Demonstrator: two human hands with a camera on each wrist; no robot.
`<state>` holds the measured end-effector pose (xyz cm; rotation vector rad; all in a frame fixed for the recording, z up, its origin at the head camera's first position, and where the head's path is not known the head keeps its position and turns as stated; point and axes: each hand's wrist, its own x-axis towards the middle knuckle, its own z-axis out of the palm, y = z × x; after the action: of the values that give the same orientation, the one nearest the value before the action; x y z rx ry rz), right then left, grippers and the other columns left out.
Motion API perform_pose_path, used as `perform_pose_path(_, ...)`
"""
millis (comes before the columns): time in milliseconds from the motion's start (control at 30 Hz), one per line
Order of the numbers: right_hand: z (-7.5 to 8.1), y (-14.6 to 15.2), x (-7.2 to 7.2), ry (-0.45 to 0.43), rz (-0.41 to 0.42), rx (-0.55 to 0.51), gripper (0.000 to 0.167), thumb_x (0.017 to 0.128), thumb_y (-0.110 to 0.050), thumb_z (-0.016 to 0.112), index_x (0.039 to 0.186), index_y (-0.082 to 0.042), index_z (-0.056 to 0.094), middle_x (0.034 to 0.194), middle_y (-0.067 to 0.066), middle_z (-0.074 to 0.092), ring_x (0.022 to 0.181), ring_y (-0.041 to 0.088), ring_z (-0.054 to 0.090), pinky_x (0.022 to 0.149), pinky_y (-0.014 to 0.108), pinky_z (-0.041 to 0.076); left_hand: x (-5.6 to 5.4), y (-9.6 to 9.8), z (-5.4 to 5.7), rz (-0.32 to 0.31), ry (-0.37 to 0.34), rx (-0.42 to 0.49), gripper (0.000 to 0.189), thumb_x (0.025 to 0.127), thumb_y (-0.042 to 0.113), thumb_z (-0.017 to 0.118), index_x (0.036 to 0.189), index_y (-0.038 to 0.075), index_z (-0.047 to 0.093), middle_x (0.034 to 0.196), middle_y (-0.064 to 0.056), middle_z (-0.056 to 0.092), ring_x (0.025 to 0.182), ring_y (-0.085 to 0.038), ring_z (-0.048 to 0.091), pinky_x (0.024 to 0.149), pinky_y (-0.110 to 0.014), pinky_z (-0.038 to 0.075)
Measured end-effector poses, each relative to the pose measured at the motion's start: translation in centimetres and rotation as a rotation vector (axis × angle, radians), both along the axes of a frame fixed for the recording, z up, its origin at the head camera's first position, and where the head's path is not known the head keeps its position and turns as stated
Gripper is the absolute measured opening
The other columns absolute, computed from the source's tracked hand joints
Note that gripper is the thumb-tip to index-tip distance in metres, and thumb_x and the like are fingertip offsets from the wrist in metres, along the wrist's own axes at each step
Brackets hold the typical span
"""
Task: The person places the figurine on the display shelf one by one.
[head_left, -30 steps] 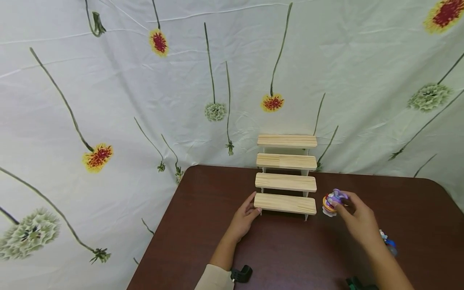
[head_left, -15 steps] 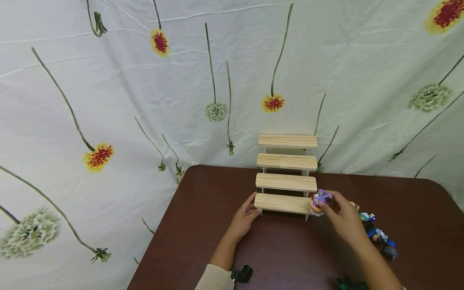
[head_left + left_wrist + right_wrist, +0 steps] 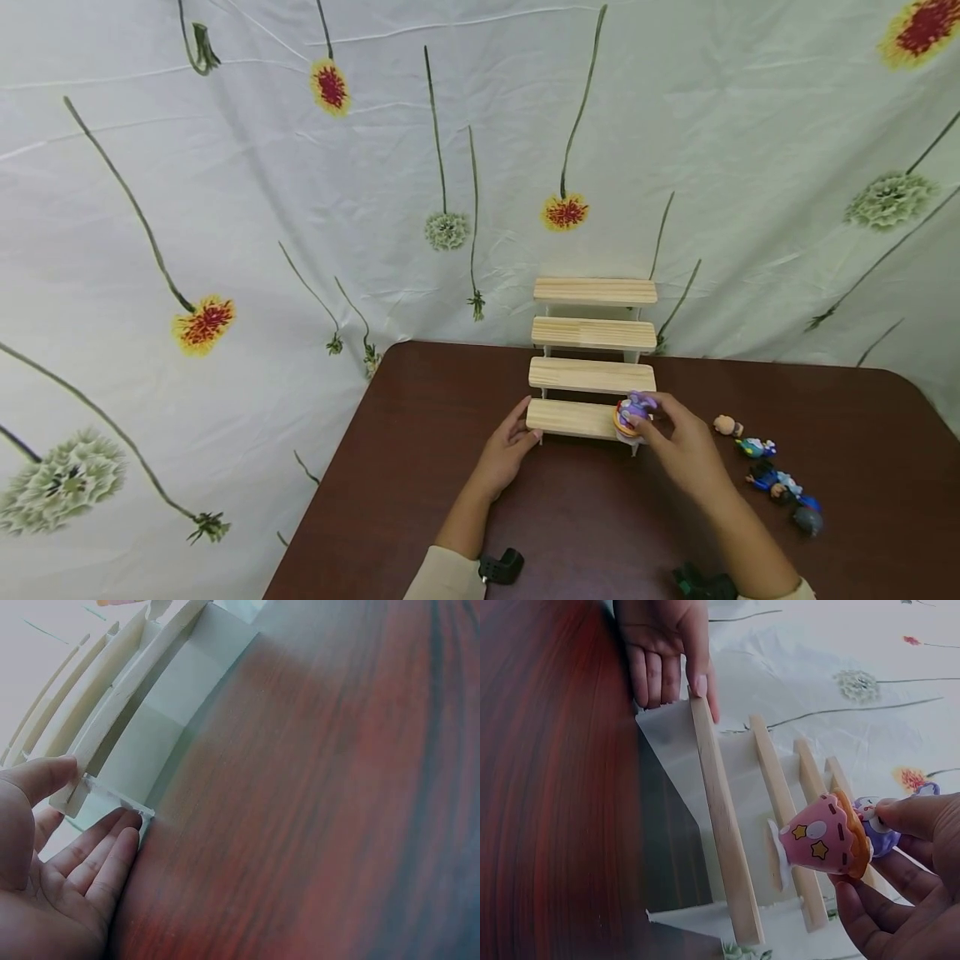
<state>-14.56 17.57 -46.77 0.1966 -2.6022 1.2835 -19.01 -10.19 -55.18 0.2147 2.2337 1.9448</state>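
Note:
A wooden display stand (image 3: 591, 376) with several stepped planks and pale side supports stands near the back of the table. My left hand (image 3: 501, 450) pinches the left end of its lowest plank (image 3: 570, 417) between thumb and index finger; in the left wrist view the hand's (image 3: 56, 862) other fingers lie loosely by the side support. My right hand (image 3: 684, 446) pinches a toy figurine (image 3: 632, 415) by its purple upper part, over the right part of the lowest plank. In the right wrist view the figurine (image 3: 823, 844) has a pink cup-shaped base with yellow stars. Whether it touches the plank, I cannot tell.
Several small toy figurines (image 3: 778, 485) lie in a slanting row on the dark brown table (image 3: 585, 517), right of my right hand. Behind the stand hangs a white cloth (image 3: 360, 192) printed with flowers. The table's back edge runs along that cloth.
My right hand has moved left with the figurine, from beside the stand to over its lowest plank. The figurines on the right have come fully into sight. My left hand has stayed put.

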Motion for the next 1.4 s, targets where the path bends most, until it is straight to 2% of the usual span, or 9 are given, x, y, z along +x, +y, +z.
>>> perform_pose_path(233, -0.1, -1.0, -0.4, 0.019, 0.051, -0.027, 0.032, 0.098, -0.019, 0.068, 0.127, -0.005, 0.063, 0.115, 0.012, 0.071, 0.105, 0.028, 0.068, 0.076, 0.026, 0.056, 0.0, 0.0, 0.0, 0.000, -0.007, -0.001, 0.066, 0.101, 0.025, 0.064, 0.159, 0.026, 0.034, 0.135, -0.015, 0.063, 0.117, -0.023, 0.065, 0.105, -0.041, 0.049)
perform_pose_path(400, -0.2, -1.7, -0.9, 0.041, 0.055, -0.022, 0.031, 0.097, -0.019, 0.069, 0.126, -0.007, 0.064, 0.117, 0.011, 0.071, 0.110, 0.028, 0.067, 0.082, 0.030, 0.055, 0.1, 0.0, 0.0, 0.005, -0.011, 0.004, 0.065, 0.101, 0.025, 0.064, 0.158, 0.029, 0.035, 0.136, -0.015, 0.062, 0.116, -0.024, 0.065, 0.103, -0.039, 0.050)
perform_pose_path(567, -0.5, -2.4, -1.5, 0.022, 0.082, -0.069, 0.030, 0.098, -0.019, 0.068, 0.126, -0.006, 0.064, 0.116, 0.013, 0.071, 0.110, 0.032, 0.066, 0.075, 0.026, 0.055, 0.1, 0.0, -0.1, 0.004, -0.002, 0.007, 0.065, 0.101, 0.023, 0.064, 0.159, 0.025, 0.034, 0.137, -0.017, 0.062, 0.116, -0.026, 0.065, 0.100, -0.038, 0.051)
perform_pose_path(833, -0.3, -3.7, -2.4, 0.022, 0.117, -0.049, 0.030, 0.098, -0.020, 0.068, 0.125, -0.008, 0.065, 0.116, 0.010, 0.072, 0.110, 0.028, 0.067, 0.086, 0.041, 0.056, -0.2, -0.1, -0.3, -0.007, -0.006, 0.001, 0.066, 0.101, 0.022, 0.063, 0.160, 0.026, 0.032, 0.132, -0.013, 0.064, 0.114, -0.023, 0.065, 0.103, -0.037, 0.049)
perform_pose_path(1067, 0.1, -4.6, -3.0, 0.041, 0.127, -0.048, 0.031, 0.094, -0.010, 0.071, 0.124, -0.004, 0.065, 0.117, 0.013, 0.072, 0.107, 0.029, 0.068, 0.090, 0.049, 0.055, -0.2, -0.1, -0.3, -0.009, -0.003, 0.013, 0.067, 0.101, 0.020, 0.063, 0.160, 0.023, 0.032, 0.130, -0.013, 0.065, 0.112, -0.023, 0.065, 0.101, -0.033, 0.050)
perform_pose_path(1167, 0.1, -4.8, -3.2, 0.043, 0.132, -0.056, 0.031, 0.094, -0.010, 0.071, 0.124, -0.003, 0.065, 0.117, 0.015, 0.072, 0.109, 0.031, 0.068, 0.092, 0.051, 0.055, -0.2, 0.0, -0.2, -0.011, 0.003, 0.017, 0.067, 0.101, 0.019, 0.063, 0.160, 0.022, 0.032, 0.130, -0.014, 0.065, 0.112, -0.025, 0.065, 0.100, -0.032, 0.050)
perform_pose_path(1400, 0.2, -5.5, -3.6, -0.017, 0.170, -0.098, 0.031, 0.096, -0.014, 0.069, 0.126, -0.006, 0.065, 0.122, 0.014, 0.070, 0.116, 0.031, 0.066, 0.097, 0.052, 0.053, -0.1, -0.1, -0.3, -0.014, -0.002, 0.019, 0.068, 0.101, 0.021, 0.063, 0.161, 0.023, 0.030, 0.134, -0.016, 0.063, 0.116, -0.027, 0.065, 0.102, -0.034, 0.050)
